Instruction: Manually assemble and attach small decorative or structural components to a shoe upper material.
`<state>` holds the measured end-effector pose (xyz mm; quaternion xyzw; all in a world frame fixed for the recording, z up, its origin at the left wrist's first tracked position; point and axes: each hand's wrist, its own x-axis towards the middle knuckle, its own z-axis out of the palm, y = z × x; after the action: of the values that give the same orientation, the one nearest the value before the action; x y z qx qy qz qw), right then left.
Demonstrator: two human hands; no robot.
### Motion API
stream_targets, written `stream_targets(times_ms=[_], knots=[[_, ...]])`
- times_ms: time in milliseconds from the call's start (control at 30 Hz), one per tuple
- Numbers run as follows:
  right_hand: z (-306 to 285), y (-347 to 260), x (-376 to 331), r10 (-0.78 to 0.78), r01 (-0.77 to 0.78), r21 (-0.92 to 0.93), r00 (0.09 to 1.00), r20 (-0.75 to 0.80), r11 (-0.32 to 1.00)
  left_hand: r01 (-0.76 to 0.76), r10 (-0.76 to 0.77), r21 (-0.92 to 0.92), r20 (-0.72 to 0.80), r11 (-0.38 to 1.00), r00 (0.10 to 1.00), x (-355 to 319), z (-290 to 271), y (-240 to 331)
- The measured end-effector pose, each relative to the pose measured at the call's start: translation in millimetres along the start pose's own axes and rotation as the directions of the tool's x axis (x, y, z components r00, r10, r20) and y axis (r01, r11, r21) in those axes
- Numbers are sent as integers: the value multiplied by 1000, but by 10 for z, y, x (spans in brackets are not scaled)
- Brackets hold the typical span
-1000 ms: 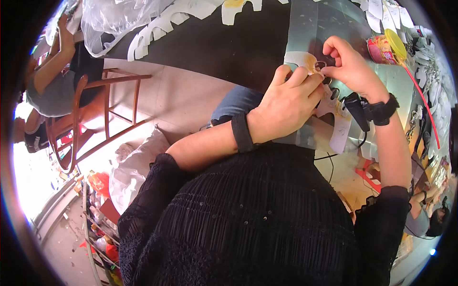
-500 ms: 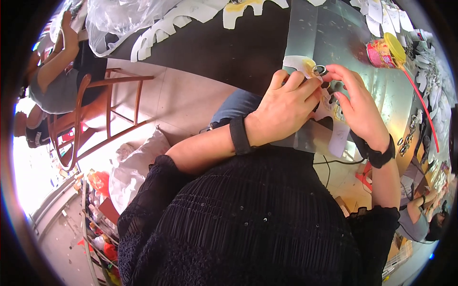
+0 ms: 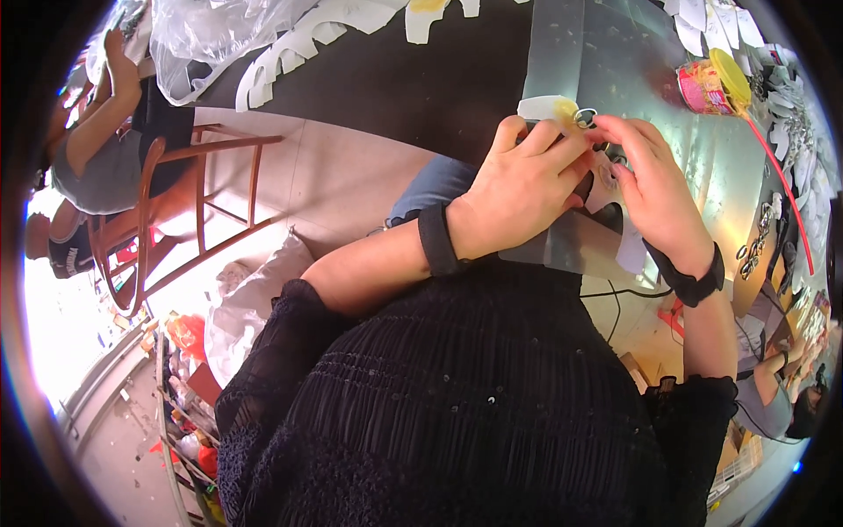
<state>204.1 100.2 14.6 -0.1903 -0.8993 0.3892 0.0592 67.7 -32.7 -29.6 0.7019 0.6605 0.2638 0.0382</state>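
Note:
Over the table's near edge, my left hand (image 3: pixel 525 180) curls its fingers round a white cut-out piece (image 3: pixel 537 107) with a yellowish stain. At that piece's stained end, just past the fingertips, sits a shiny metal ring (image 3: pixel 585 117). My right hand (image 3: pixel 660 189) comes in from the right with bent fingers. Its index fingertip is beside the ring, and its thumb lies lower, by small pale and dark bits. What the right fingers pinch is mostly hidden. A white flap (image 3: pixel 630 246) hangs below the hands.
Beyond lies a dark tabletop (image 3: pixel 439 88) with scalloped white pieces (image 3: pixel 299 48) and clear plastic bags (image 3: pixel 215 44). A red tub with a yellow lid (image 3: pixel 709 85) and red stick (image 3: pixel 781 193) stands right. A wooden chair (image 3: pixel 202 211) and a person sit left; another person is right.
Both hands stay together, with small shifts of the fingers. Less of the white flap shows below them. The view has shifted slightly.

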Motion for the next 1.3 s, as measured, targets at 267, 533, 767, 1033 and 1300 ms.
stream_targets(times_ms=[267,533,767,1033,1300], knots=[[-30,-46,25,-157,156,-385,987,30,910,4,-4,44,-13,999,1000,-29,26,-1],[-15,15,-70,-115,114,-321,993,16,940,-30,31,68,-20,997,999,-47,33,-13],[22,-26,-99,-78,84,-340,996,31,937,-61,62,62,-15,996,998,-40,11,-1],[55,-61,-126,-46,46,-356,999,10,933,-62,65,77,-39,995,997,-67,34,11],[66,-54,-138,-60,55,-365,998,-2,929,-140,142,27,-91,990,986,-194,-22,11]])
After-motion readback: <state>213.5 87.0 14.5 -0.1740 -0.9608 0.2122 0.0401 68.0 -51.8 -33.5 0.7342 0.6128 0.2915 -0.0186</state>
